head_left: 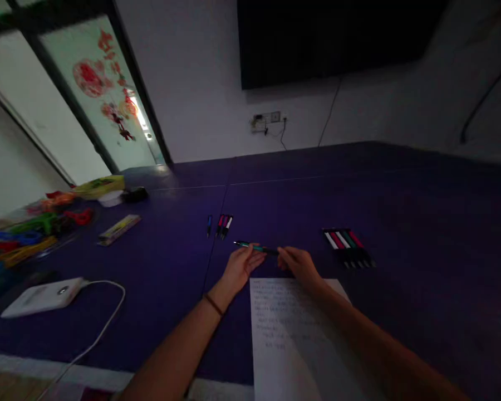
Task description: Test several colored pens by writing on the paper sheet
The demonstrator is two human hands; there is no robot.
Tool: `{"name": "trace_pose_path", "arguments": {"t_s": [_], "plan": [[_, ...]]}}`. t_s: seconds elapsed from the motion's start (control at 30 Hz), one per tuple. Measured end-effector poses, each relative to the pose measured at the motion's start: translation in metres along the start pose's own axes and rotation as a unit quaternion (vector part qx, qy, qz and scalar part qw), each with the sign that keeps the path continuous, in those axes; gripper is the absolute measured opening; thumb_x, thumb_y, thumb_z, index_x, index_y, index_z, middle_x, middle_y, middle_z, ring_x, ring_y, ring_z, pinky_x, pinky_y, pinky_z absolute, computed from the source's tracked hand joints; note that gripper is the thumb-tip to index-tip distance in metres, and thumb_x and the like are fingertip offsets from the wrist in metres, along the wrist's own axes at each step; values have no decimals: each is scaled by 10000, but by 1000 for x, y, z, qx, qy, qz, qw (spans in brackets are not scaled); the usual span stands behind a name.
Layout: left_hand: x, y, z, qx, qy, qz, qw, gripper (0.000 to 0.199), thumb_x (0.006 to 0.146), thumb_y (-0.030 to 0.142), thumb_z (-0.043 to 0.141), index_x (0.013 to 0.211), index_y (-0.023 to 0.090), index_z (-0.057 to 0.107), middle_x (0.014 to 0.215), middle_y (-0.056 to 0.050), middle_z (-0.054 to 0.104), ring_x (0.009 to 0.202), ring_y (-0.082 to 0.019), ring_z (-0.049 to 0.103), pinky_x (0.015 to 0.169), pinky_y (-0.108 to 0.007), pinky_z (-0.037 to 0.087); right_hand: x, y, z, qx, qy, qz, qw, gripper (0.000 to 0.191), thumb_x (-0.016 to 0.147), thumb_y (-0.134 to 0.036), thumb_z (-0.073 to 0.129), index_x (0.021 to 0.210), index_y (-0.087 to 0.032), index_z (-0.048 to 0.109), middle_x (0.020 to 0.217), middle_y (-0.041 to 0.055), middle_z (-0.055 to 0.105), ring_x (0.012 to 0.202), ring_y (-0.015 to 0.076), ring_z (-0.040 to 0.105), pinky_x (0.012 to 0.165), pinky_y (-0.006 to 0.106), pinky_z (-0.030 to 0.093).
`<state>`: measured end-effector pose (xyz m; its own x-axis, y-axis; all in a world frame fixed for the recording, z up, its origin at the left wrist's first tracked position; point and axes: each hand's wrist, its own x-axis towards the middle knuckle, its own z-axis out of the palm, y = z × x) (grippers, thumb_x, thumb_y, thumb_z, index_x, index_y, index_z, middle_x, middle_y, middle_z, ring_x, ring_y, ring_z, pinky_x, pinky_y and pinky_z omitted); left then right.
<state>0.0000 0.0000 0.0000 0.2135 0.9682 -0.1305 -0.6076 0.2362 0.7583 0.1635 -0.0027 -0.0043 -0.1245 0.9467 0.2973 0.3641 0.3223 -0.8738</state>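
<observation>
A teal and black pen point(256, 248) is held level between my two hands above the purple table point(275, 206). My left hand point(242, 264) pinches its teal part, and my right hand point(297, 264) grips the black end. Below them lies a white sheet point(275, 345) with handwriting, partly hidden under my right forearm. Several pens in white, pink and green point(345, 248) lie side by side in a row at the right. Ahead of my left hand are a blue pen point(209, 226) and a small group of pink and white pens point(224, 226).
At the left are a white power bank point(44, 297) with a cable point(112, 317), a narrow box point(119, 229), and a blurred pile of colourful items point(37, 228). A black object point(134, 194) lies farther back. A dark screen point(334, 39) hangs on the wall.
</observation>
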Motion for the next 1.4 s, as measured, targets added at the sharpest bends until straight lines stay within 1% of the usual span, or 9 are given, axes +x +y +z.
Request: {"name": "trace_pose_path", "arguments": {"t_s": [0.07,0.17,0.4,0.53,0.6,0.77,0.97,1.2,1.4], "plan": [[0,0,0,1,10,1,1000,221,664,300,649,782,117,610,775,-67,647,773,-186,617,844,-362,422,0,2,1,27,26,11,999,309,736,-463,460,689,-168,539,583,6,567,459,99,504,459,224,389],[-1,1,0,0,21,2,1000,223,668,299,645,796,120,608,781,-68,647,781,-183,615,842,-353,425,1,4,3,55,48,23,997,310,663,-451,556,807,-179,518,663,7,591,473,103,518,437,219,394],[-2,2,2,0,18,3,1000,209,668,287,646,797,127,608,772,-56,642,778,-178,615,833,-347,432,0,1,2,23,27,15,999,314,753,-456,440,615,-181,503,507,1,541,451,104,490,447,223,384],[-2,2,2,-1,21,8,1000,221,666,297,647,803,128,605,790,-66,643,797,-188,613,836,-352,428,1,3,3,66,42,14,997,276,698,-439,526,799,-183,507,653,13,593,493,109,520,465,227,404],[-2,2,2,-1,19,9,1000,223,664,298,649,801,128,606,788,-66,644,794,-188,614,835,-351,428,1,4,3,73,43,8,996,280,684,-432,542,812,-186,497,667,11,594,498,109,522,472,229,405],[-2,2,2,3,4,0,1000,227,652,301,659,782,122,609,780,-66,644,781,-190,616,831,-356,430,0,1,1,38,12,-4,999,344,780,-448,395,581,-183,487,505,2,526,481,110,500,499,237,399],[-2,2,2,-2,18,1,1000,225,651,300,660,789,128,611,787,-63,643,789,-179,613,838,-346,423,1,1,2,79,24,17,996,246,692,-423,523,765,-189,497,618,2,580,512,116,519,495,234,405],[-2,2,2,4,0,-5,1000,193,652,278,660,765,126,624,786,-58,643,766,-164,608,804,-325,439,0,-3,-1,-22,29,13,999,350,777,-435,388,542,-193,483,477,-4,519,478,119,495,521,247,381],[0,1,-1,-6,35,9,999,162,657,255,656,760,130,640,712,-25,630,665,-91,582,737,-241,448,0,-1,2,62,39,18,997,245,702,-427,504,743,-186,525,619,15,595,540,132,542,528,247,423]]}}
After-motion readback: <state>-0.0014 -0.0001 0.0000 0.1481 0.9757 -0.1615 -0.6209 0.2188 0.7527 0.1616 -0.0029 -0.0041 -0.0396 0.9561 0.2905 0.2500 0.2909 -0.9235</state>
